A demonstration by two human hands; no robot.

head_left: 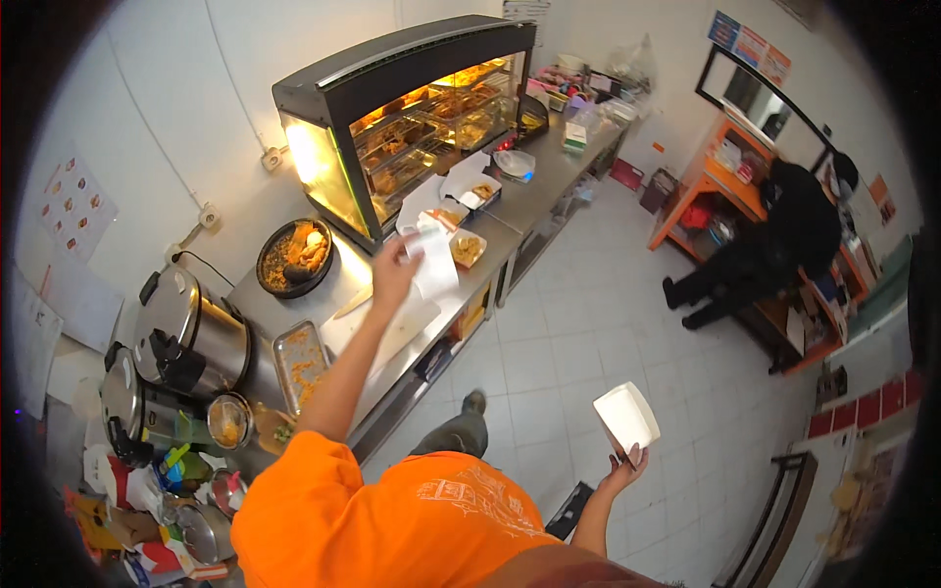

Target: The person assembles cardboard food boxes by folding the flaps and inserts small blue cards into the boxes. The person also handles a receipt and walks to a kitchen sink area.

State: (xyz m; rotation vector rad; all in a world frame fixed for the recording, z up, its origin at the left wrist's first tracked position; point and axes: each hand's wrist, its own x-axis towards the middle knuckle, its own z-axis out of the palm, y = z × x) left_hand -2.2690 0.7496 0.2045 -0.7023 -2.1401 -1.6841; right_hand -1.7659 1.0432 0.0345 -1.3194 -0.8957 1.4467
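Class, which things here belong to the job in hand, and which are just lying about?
Apparently in the job:
- white box in right hand
- white paper at left hand
- food boxes

Lying about:
- wall mirror
- plastic bag
- orange shelf

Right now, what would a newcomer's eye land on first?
Probably the glowing food cabinet on the metal counter, top centre, then the person's bright orange shirt, bottom centre. Next, the white box in the right hand, lower right, and the left hand by white paper near the centre.
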